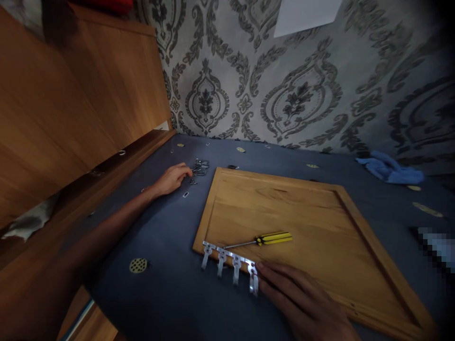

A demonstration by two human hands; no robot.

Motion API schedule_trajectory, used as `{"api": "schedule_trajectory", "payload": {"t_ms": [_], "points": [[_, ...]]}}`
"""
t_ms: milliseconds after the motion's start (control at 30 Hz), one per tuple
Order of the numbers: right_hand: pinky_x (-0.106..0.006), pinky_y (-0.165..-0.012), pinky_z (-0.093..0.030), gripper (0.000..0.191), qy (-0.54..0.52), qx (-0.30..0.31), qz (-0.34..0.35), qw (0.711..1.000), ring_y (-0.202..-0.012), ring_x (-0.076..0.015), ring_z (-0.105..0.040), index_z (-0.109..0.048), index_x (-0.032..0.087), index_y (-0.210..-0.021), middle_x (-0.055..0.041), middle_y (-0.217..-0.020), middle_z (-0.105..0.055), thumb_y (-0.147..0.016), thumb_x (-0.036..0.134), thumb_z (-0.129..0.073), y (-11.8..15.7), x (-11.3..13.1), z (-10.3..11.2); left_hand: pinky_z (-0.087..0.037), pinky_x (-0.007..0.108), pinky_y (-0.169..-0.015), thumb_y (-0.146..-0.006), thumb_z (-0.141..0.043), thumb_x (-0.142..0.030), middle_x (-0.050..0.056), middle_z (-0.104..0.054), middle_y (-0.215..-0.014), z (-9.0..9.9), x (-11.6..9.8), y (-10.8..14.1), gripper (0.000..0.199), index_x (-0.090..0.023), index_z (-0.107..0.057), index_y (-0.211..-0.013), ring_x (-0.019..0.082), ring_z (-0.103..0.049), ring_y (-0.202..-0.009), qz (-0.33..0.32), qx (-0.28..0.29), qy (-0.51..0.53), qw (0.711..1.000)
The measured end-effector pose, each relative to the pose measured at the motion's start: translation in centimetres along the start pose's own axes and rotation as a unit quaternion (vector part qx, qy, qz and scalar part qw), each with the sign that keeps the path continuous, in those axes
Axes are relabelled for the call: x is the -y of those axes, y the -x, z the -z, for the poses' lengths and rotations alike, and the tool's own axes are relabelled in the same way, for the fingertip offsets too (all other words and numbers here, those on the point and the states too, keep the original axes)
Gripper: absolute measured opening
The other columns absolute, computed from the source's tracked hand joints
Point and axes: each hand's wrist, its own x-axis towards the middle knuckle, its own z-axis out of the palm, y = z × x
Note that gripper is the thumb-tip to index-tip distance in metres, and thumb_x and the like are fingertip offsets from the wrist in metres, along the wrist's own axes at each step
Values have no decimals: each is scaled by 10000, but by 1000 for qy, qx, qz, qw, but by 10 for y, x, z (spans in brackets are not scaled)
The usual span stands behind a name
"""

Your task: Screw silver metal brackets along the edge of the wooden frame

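My left hand (173, 178) reaches across the blue cloth with its fingers bent together at a small pile of metal hardware (201, 166). Small screw-like pieces (193, 181) lie by its fingertips; what it pinches, if anything, is too small to make out. A silver metal hook rail (236, 258) with several hooks lies along the near edge of a framed wooden panel (273, 203). My right hand (302, 296) rests flat on that edge, fingers stretched out, fingertips touching the rail's right end. A yellow and black screwdriver (273, 238) lies on the panel, its tip beside the rail.
Wooden furniture (88, 94) stands along the left side. Patterned wallpaper (249, 71) covers the wall behind. A crumpled blue cloth (391, 168) lies at the back right, and a blurred-out, dark-edged object (437, 244) sits at the right. A small dark item (232, 166) lies behind the panel.
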Motion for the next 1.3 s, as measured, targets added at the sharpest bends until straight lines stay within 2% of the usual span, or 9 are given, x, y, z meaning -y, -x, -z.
{"api": "schedule_trajectory", "payload": {"t_ms": [133,300,467,667,833,1000,1167,1300], "points": [[-359,-1027,-659,476,37,-20,18,999,-1270,-219,-751,-696,303,-1507,-72,-1345,-812,-1143,209,-404,2,-3,-8,-650,471,-977,-1077,-712,-379,111,-718,-1316,-5,4,3,324,-164,-693,-1318,257,-734,-1130,14,-13,3,1000],[-288,-983,-664,436,43,-16,30,998,-1178,-179,-783,-719,282,-1473,-45,-1305,-832,-1143,212,-444,-14,1,5,-648,474,-983,-1077,-711,-379,112,-716,-1325,-8,1,5,325,-166,-693,-1322,259,-732,-1137,23,-20,9,1000],[-312,-976,-672,454,24,-10,21,999,-1174,-192,-786,-708,294,-1489,-60,-1299,-833,-1115,176,-478,-19,2,11,-651,469,-974,-1077,-711,-379,111,-719,-1316,-5,-3,10,326,-164,-691,-1322,256,-735,-1126,31,-24,11,999],[-342,-996,-671,411,19,-6,23,1000,-1184,-208,-784,-770,237,-1366,-85,-1235,-848,-1103,149,-467,-22,3,12,-646,478,-989,-1077,-711,-378,112,-717,-1323,-6,-8,17,322,-166,-695,-1317,260,-732,-1143,34,-23,16,999],[-326,-956,-680,388,32,-24,37,999,-1143,-206,-792,-799,199,-1241,-79,-1214,-854,-1103,135,-442,-29,8,15,-647,471,-984,-1080,-706,-377,109,-722,-1309,-8,-14,26,306,-166,-700,-1302,254,-733,-1130,33,-28,27,999],[-328,-993,-666,393,15,1,11,1000,-1205,-208,-775,-784,253,-1342,-66,-1254,-845,-1095,160,-493,-25,7,15,-646,473,-987,-1080,-707,-378,109,-721,-1314,-10,-16,32,306,-167,-701,-1301,255,-732,-1136,42,-40,40,998],[-289,-912,-668,396,38,-47,29,998,-1136,-181,-784,-803,228,-1254,-48,-1193,-860,-1110,131,-448,-28,7,14,-652,463,-966,-1079,-707,-382,109,-720,-1307,-11,-13,32,321,-165,-693,-1315,251,-736,-1114,58,-56,52,995],[-304,-887,-679,408,48,-39,25,998,-1130,-188,-790,-796,226,-1284,-61,-1244,-848,-1094,123,-450,-28,8,13,-645,477,-990,-1079,-708,-381,112,-718,-1323,-13,-13,30,319,-167,-696,-1316,258,-731,-1140,54,-50,55,996]]}}
